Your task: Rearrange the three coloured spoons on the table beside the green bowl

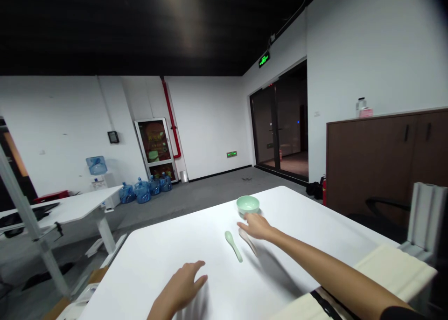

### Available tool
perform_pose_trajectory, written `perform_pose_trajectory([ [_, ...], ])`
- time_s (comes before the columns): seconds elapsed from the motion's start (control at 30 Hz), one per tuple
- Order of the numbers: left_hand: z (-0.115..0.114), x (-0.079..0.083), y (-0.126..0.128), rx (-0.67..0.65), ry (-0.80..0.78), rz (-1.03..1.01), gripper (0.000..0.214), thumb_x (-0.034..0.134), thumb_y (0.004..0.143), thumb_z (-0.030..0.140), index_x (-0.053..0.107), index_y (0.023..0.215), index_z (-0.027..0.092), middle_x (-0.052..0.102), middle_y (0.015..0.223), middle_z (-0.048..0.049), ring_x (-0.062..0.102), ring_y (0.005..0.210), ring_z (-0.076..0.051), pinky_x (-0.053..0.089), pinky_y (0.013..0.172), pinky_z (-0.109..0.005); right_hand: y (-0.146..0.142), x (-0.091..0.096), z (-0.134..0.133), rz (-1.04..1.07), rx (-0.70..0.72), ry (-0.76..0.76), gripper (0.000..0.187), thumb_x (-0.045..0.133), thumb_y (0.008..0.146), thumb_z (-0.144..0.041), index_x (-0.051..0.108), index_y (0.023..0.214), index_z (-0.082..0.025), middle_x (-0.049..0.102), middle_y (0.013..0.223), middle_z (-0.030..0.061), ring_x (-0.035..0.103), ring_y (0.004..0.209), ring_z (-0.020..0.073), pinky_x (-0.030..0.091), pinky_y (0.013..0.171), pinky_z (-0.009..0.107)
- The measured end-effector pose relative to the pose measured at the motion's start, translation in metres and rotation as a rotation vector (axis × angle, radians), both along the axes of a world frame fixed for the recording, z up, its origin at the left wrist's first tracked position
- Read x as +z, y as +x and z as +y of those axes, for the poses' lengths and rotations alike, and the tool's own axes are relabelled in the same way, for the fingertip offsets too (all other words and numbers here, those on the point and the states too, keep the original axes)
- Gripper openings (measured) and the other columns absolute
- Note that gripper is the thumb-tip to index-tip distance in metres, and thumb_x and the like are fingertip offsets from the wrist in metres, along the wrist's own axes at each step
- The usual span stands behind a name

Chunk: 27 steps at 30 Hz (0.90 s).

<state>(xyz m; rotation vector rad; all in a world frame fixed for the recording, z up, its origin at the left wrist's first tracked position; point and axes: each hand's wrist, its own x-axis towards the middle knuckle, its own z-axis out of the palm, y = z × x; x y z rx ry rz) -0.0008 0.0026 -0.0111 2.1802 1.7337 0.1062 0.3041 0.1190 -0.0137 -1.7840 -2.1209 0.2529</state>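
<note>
A pale green bowl (pixel 248 205) stands on the white table (pixel 150 264) toward its far edge. My right hand (pixel 255 226) reaches out just in front of the bowl, fingers stretched and apart, resting on the bowl end of a pale pink spoon (pixel 249 243). A green spoon (pixel 233 246) lies on the table just left of the pink one, untouched. My left hand (pixel 180 288) lies flat on the table near the front, fingers extended, holding nothing.
A dark wooden cabinet (pixel 385 161) stands along the right wall, with a black chair (pixel 380 208) before it. Another white desk (pixel 70 208) is at left, with several blue water jugs (pixel 142 191) behind it. Glass doors (pixel 280 128) are at the back right.
</note>
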Motion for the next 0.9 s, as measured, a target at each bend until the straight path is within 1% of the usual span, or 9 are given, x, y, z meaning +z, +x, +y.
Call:
perform_pose_trajectory([
  [0.07, 0.000, 0.000, 0.000, 0.003, -0.001, -0.002, 0.059, 0.040, 0.087, 0.056, 0.049, 0.137, 0.026, 0.057, 0.136, -0.0075, 0.052, 0.124, -0.027, 0.038, 0.103, -0.039, 0.019, 0.004, -0.008, 0.043, 0.064, 0.045, 0.061, 0.044, 0.088, -0.058, 0.054, 0.132, -0.017, 0.060, 0.128, 0.0151, 0.057, 0.116, 0.0278, 0.042, 0.092, 0.033],
  [0.13, 0.000, 0.000, 0.000, 0.005, 0.003, -0.009, 0.059, 0.040, 0.087, 0.057, 0.050, 0.136, 0.026, 0.057, 0.136, -0.0073, 0.052, 0.124, -0.027, 0.038, 0.104, -0.039, 0.035, 0.002, -0.017, 0.036, 0.094, 0.070, 0.070, 0.045, 0.087, -0.061, 0.043, 0.142, -0.019, 0.047, 0.144, 0.0143, 0.047, 0.128, 0.0291, 0.038, 0.100, 0.035],
  [0.2, 0.000, -0.001, 0.000, 0.008, 0.006, -0.019, 0.059, 0.041, 0.086, 0.058, 0.051, 0.135, 0.027, 0.058, 0.135, -0.0071, 0.052, 0.123, -0.027, 0.039, 0.103, -0.039, 0.045, -0.006, -0.024, 0.011, 0.108, 0.081, 0.073, 0.045, 0.086, -0.063, 0.037, 0.146, -0.022, 0.037, 0.152, 0.0125, 0.037, 0.136, 0.0305, 0.034, 0.105, 0.038],
  [0.27, 0.000, -0.001, 0.000, 0.009, 0.005, -0.020, 0.059, 0.041, 0.086, 0.059, 0.051, 0.135, 0.027, 0.058, 0.134, -0.0071, 0.053, 0.122, -0.027, 0.039, 0.103, -0.039, 0.052, -0.015, -0.028, -0.004, 0.108, 0.076, 0.073, 0.044, 0.087, -0.061, 0.033, 0.149, -0.023, 0.033, 0.154, 0.0120, 0.032, 0.139, 0.0308, 0.031, 0.107, 0.041],
  [0.37, 0.000, -0.002, -0.001, 0.009, 0.005, -0.007, 0.058, 0.040, 0.087, 0.059, 0.051, 0.135, 0.028, 0.058, 0.134, -0.0070, 0.053, 0.122, -0.026, 0.039, 0.103, -0.039, 0.056, -0.027, -0.030, -0.014, 0.098, 0.052, 0.074, 0.042, 0.088, -0.059, 0.029, 0.151, -0.021, 0.032, 0.154, 0.0131, 0.030, 0.140, 0.0300, 0.028, 0.110, 0.042],
  [0.43, 0.000, -0.002, -0.001, 0.006, 0.010, -0.004, 0.058, 0.040, 0.087, 0.059, 0.050, 0.136, 0.028, 0.058, 0.134, -0.0070, 0.053, 0.122, -0.026, 0.039, 0.103, -0.039, 0.058, -0.031, -0.030, -0.020, 0.097, 0.050, 0.074, 0.042, 0.088, -0.058, 0.030, 0.150, -0.020, 0.033, 0.154, 0.0133, 0.029, 0.140, 0.0298, 0.026, 0.111, 0.042],
  [0.67, 0.001, -0.001, 0.000, 0.002, 0.002, 0.003, 0.059, 0.040, 0.088, 0.057, 0.049, 0.137, 0.026, 0.057, 0.135, -0.0073, 0.052, 0.123, -0.027, 0.039, 0.104, -0.038, 0.062, -0.032, -0.029, -0.011, 0.089, 0.057, 0.073, 0.041, 0.089, -0.059, 0.031, 0.149, -0.018, 0.035, 0.152, 0.0139, 0.032, 0.139, 0.0296, 0.026, 0.111, 0.041],
  [0.8, 0.002, -0.002, -0.001, -0.003, 0.004, -0.002, 0.059, 0.040, 0.087, 0.058, 0.049, 0.137, 0.027, 0.057, 0.136, -0.0070, 0.051, 0.124, -0.026, 0.038, 0.104, -0.039, 0.062, -0.036, -0.029, 0.001, 0.090, 0.052, 0.071, 0.042, 0.089, -0.057, 0.035, 0.147, -0.018, 0.040, 0.149, 0.0144, 0.037, 0.136, 0.0301, 0.028, 0.109, 0.041],
  [0.9, 0.002, -0.002, -0.002, 0.001, 0.003, 0.002, 0.059, 0.039, 0.088, 0.058, 0.048, 0.137, 0.027, 0.056, 0.136, -0.0071, 0.051, 0.124, -0.026, 0.038, 0.104, -0.039, 0.058, -0.036, -0.028, -0.001, 0.085, 0.069, 0.062, 0.041, 0.090, -0.054, 0.044, 0.140, -0.017, 0.050, 0.140, 0.0155, 0.045, 0.129, 0.0296, 0.034, 0.104, 0.039],
])
